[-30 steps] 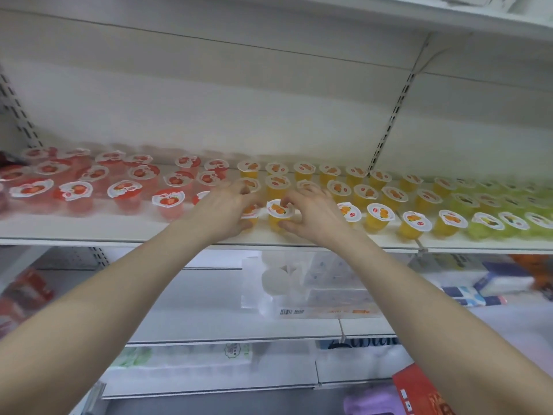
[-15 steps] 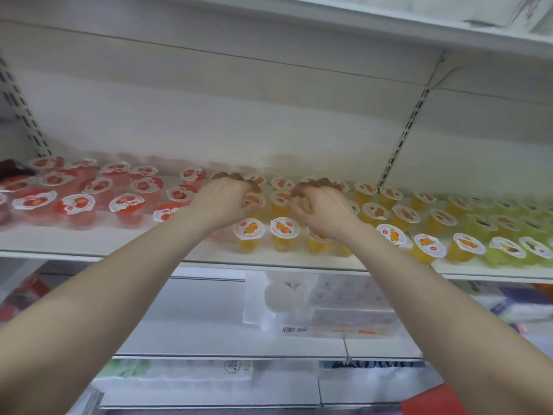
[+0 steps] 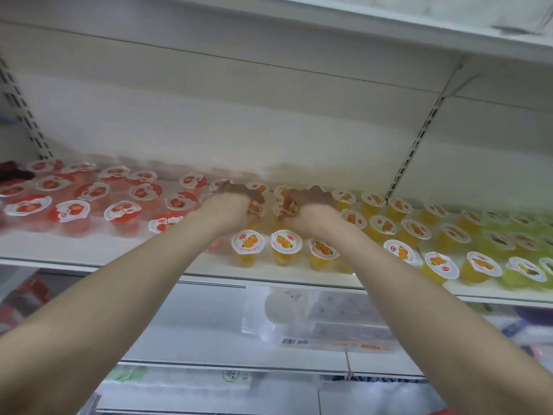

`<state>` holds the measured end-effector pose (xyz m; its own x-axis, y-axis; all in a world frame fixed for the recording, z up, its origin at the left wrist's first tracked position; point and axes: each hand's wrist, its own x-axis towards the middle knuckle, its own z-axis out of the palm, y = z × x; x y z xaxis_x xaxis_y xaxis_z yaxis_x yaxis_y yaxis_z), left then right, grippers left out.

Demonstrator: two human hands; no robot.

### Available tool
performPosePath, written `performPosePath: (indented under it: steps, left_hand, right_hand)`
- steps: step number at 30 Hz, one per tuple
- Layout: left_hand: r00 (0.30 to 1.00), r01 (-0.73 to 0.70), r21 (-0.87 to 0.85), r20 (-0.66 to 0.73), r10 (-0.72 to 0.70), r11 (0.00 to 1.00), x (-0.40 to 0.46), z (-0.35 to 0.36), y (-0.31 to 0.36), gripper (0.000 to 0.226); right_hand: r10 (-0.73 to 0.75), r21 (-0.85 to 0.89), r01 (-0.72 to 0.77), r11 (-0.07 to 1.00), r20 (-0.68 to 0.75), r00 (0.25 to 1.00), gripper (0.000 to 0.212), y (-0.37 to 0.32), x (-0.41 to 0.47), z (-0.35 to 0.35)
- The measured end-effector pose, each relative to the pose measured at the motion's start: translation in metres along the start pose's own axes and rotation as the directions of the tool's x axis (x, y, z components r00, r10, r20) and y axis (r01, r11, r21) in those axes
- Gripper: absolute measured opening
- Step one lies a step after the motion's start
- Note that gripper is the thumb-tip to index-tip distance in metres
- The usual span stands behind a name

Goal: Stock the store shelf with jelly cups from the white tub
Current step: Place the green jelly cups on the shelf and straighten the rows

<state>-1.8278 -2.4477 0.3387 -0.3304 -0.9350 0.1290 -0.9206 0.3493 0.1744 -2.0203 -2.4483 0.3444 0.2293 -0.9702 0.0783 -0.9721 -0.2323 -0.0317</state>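
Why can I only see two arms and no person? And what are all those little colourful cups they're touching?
The camera sits on the person's head and looks forward and down, so you see what they see: their own two arms reaching out, not their face. There is just this one view.

The left hand and the right hand reach onto a white store shelf. On it stand lots of small jelly cups with peel-off lids: red jelly cups on the left, orange jelly cups in the middle, and green jelly cups on the far right.

Both hands have curled fingers among the orange cups further back. The right hand seems to grip one; what the left hand holds is hidden. Below are more shelves with blurry packets.
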Motion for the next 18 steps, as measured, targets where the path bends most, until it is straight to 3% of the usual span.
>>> performPosePath:
  steps: [7,11,15,18]
  left_hand:
    - [0.993,-0.054,0.018,-0.100,0.056,0.998,-0.009,0.001,0.001,0.037]
    - [0.978,-0.116,-0.059,-0.179,0.104,0.991,-0.028,-0.004,-0.002,0.032]
    - [0.968,-0.244,-0.096,-0.090,0.236,0.965,-0.053,-0.007,-0.002,0.065]
    - [0.965,-0.261,0.024,0.019,0.260,0.965,-0.067,-0.001,-0.001,0.070]
  right_hand:
    - [0.016,0.097,-0.014,0.995,-0.020,1.000,0.038,0.001,-0.015,-0.005]
    - [-0.056,0.190,0.094,0.977,-0.199,0.978,0.032,0.008,-0.036,-0.003]
    - [-0.129,0.188,0.150,0.971,-0.120,0.984,0.049,0.008,-0.062,-0.001]
    - [-0.168,0.121,0.178,0.976,-0.089,0.982,0.055,0.001,-0.071,0.005]
